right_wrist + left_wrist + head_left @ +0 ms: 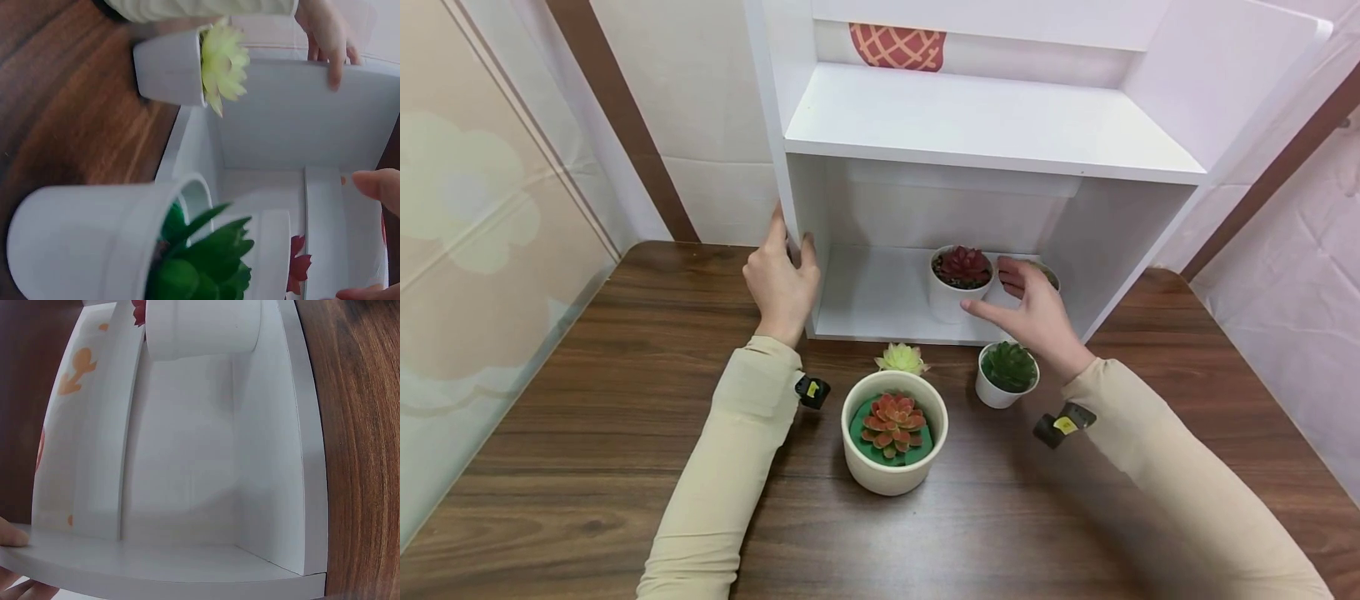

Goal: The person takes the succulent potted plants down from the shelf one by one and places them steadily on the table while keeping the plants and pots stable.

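Observation:
My left hand [782, 287] grips the left side panel of a white shelf unit [992, 162], thumb on the inner face and fingers outside. My right hand [1037, 312] reaches into the lower compartment, thumb and fingers spread apart and holding nothing. Just left of it stands a dark red succulent [965, 267] in a white pot. Another pot [1047, 273] is partly hidden behind that hand. Below the right wrist, a green succulent [1009, 367] in a small white pot stands on the table; it looms large in the right wrist view [87, 244].
On the wooden table [587, 467], a cream pot [887, 479] holds an orange-red succulent. Behind it a pale yellow-green succulent [901, 358] shows, its white pot [169, 67] visible in the right wrist view. Patterned curtains [475, 208] hang around the table.

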Tool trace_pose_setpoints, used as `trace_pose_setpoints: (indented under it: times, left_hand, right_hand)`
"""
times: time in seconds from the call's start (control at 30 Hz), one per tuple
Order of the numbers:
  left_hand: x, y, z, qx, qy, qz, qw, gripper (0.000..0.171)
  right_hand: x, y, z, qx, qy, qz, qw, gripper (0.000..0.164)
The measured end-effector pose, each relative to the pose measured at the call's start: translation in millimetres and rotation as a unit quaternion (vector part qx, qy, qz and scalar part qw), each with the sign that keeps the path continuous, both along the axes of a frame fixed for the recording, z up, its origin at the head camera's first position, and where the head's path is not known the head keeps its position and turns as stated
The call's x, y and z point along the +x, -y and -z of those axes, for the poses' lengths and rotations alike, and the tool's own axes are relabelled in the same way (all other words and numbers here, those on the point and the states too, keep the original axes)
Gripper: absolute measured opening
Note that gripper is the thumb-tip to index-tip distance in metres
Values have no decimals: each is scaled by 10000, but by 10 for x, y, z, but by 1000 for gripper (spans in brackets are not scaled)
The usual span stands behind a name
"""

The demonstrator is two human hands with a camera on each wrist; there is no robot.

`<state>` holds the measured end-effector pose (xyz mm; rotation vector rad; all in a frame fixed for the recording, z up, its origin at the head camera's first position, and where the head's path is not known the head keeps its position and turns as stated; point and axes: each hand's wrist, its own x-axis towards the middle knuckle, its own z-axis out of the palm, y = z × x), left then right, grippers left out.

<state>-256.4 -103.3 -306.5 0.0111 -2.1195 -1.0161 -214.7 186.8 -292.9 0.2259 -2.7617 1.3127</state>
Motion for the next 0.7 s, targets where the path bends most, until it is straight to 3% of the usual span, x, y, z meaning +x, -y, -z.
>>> trace_pose_setpoints:
  times: [0.33, 0.7]
  left_hand:
    - [-2, 1, 9, -24, -18, 6, 10000, 45]
    - [7, 4, 0, -27, -66, 44, 10000, 46]
  right_hand:
    - [-226, -43, -31, 715, 588, 75, 9957, 102]
    - [-401, 39, -64, 1137, 803, 49, 9903, 108]
